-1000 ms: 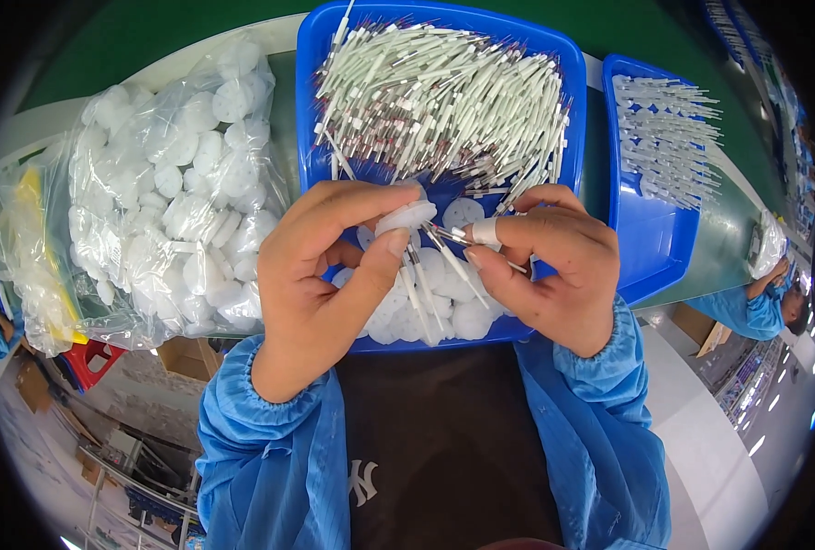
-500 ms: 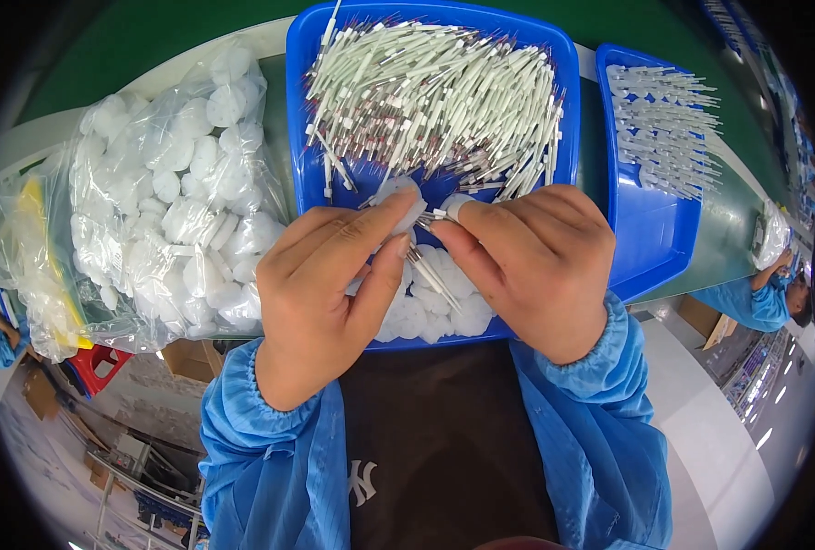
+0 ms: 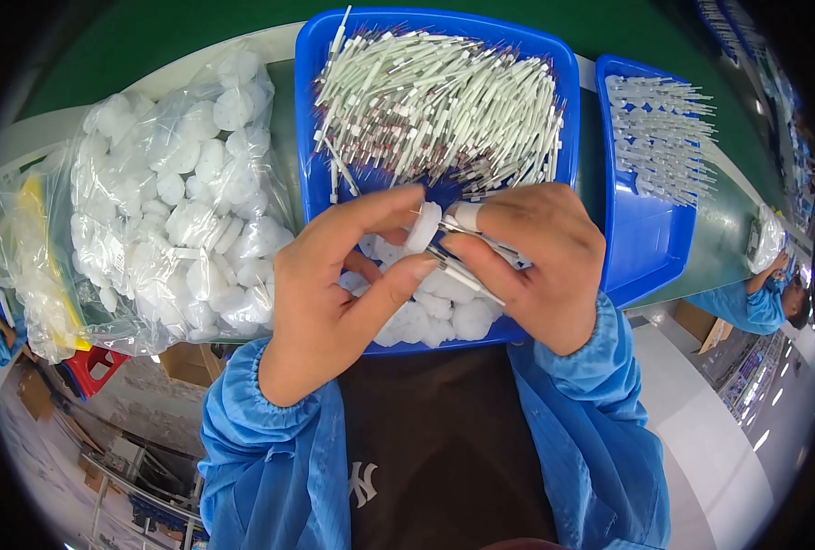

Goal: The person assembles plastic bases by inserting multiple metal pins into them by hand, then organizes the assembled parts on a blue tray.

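- Green bench (image 3: 197,37) carries a clear bag of white discs (image 3: 165,197) and a blue tray (image 3: 554,101) of thin sticks (image 3: 435,96).
- Left hand (image 3: 334,293) pinches one white disc (image 3: 423,227) over the tray's near edge.
- Right hand (image 3: 540,261) grips a stick (image 3: 467,270) against it.
- Misaligned, the stick could likely slip off or bend.

A green worktable (image 3: 197,37) with a pale front edge carries everything. At its middle, against the front edge, sits a large blue tray (image 3: 320,197) heaped with thin white rods at the back and white round caps at the front. Just beside it toward the right end stands a second blue tray (image 3: 650,247) with a neater layer of rods. Along the left end lie a clear plastic bag of white caps (image 3: 178,202) and another clear bag (image 3: 22,247) with yellow inside.
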`<state>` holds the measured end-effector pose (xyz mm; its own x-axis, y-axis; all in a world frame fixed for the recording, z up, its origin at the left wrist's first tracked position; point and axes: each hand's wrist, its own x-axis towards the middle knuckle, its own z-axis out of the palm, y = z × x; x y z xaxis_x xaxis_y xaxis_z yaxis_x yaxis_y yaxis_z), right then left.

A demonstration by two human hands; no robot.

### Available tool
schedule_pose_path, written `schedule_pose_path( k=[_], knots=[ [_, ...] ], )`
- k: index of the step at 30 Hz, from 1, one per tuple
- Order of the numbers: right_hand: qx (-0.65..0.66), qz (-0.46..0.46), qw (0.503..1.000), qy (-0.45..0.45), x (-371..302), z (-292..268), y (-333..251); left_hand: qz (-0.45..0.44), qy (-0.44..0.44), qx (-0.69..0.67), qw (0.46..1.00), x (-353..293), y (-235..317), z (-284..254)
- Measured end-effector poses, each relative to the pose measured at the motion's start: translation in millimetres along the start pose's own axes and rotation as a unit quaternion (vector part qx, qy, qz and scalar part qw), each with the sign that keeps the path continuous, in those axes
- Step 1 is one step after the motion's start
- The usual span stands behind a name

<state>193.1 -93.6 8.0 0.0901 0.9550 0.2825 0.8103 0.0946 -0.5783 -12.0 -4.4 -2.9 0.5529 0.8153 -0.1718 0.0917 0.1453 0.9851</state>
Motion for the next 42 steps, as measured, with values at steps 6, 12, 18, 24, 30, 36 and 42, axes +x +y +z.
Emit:
schedule_pose_path(
  k=[6,12,18,24,30,36,42],
  knots=[
    [0.314,0.131,0.940,0.004,-5,-5,6,0.157,-0.065,0.178,0.969,5,7,-2],
    [0.353,0.178,0.918,-0.043,-9,-8,-3,0.238,-0.049,0.250,0.937,5,13,8],
    [0.405,0.171,0.898,-0.020,-20,-9,3,0.250,-0.066,0.256,0.931,6,18,9],
    [0.456,0.246,0.853,-0.056,-15,-18,-3,0.303,-0.076,0.242,0.919,5,13,12],
    [0.435,0.216,0.869,-0.097,-12,-18,5,0.308,-0.069,0.264,0.912,6,14,9],
    [0.343,0.246,0.899,-0.120,-14,-39,23,0.208,-0.115,0.125,0.963,1,22,-7],
    [-0.147,-0.080,0.984,0.067,63,-12,47,0.102,-0.070,-0.054,0.991,17,19,-11]
  ],
)
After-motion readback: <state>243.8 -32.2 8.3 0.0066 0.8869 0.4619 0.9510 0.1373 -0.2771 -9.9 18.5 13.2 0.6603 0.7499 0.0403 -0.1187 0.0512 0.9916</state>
